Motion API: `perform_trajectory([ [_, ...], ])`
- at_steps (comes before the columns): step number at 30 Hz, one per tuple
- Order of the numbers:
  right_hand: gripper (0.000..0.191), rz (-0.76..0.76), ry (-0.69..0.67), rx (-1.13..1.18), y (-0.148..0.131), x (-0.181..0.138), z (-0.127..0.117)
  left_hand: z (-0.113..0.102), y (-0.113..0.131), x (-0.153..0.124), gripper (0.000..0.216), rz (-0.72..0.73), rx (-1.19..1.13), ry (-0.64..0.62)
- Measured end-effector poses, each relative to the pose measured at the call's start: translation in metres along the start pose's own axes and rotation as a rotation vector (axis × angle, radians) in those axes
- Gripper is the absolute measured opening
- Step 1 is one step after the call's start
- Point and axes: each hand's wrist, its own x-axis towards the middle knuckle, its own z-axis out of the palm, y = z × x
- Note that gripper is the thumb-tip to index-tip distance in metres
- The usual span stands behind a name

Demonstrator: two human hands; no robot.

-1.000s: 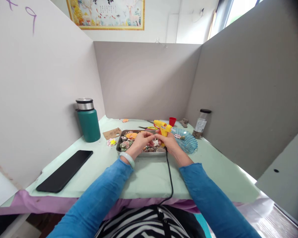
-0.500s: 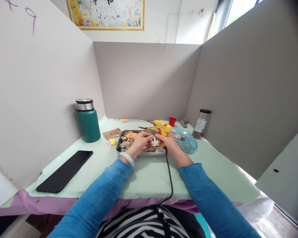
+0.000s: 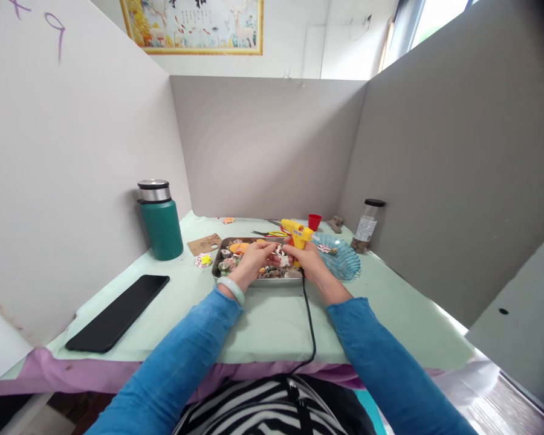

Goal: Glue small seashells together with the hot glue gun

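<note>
In the head view my right hand (image 3: 306,255) is wrapped round a yellow hot glue gun (image 3: 294,229), and its black cord (image 3: 309,320) runs down over the table edge. My left hand (image 3: 257,257) is closed in a pinch just left of the gun. A small whitish piece (image 3: 278,248) shows at its fingertips, too small to name. Both hands are above a metal tray (image 3: 272,282) of shells (image 3: 226,264) and other small pieces. An orange piece (image 3: 239,248) lies in the tray's left part. My hands hide much of the tray.
A green bottle (image 3: 160,223) and black phone (image 3: 118,314) are at left. A brown card (image 3: 205,244) and flower-like decoration (image 3: 204,260) lie left of the tray. Behind are yellow-handled pliers (image 3: 276,234) and a red cup (image 3: 314,222); at right, a blue glass plate (image 3: 350,266) and jar (image 3: 367,226).
My left fingers have shifted slightly, and the small whitish piece at their tips shows more clearly. My right hand and the glue gun stay almost in place.
</note>
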Motion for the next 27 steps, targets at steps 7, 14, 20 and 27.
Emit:
perform_trajectory([
  [7,0.027,0.0,0.009,0.005,0.0003,0.0003,-0.0004,-0.0028,-0.003,0.0014,0.015,0.05,-0.013,0.045],
  [14,0.026,-0.005,0.0,-0.005,0.0004,0.0,-0.001,-0.0025,-0.0038,0.0009,0.022,0.097,0.02,0.079],
  [20,0.027,-0.004,0.003,-0.009,-0.0022,-0.0016,0.0006,-0.001,-0.0013,-0.0016,0.017,0.106,0.057,0.054],
  [27,0.028,-0.001,0.022,-0.006,-0.0018,-0.0009,0.001,0.0007,0.0001,-0.0015,0.021,0.105,0.041,0.029],
])
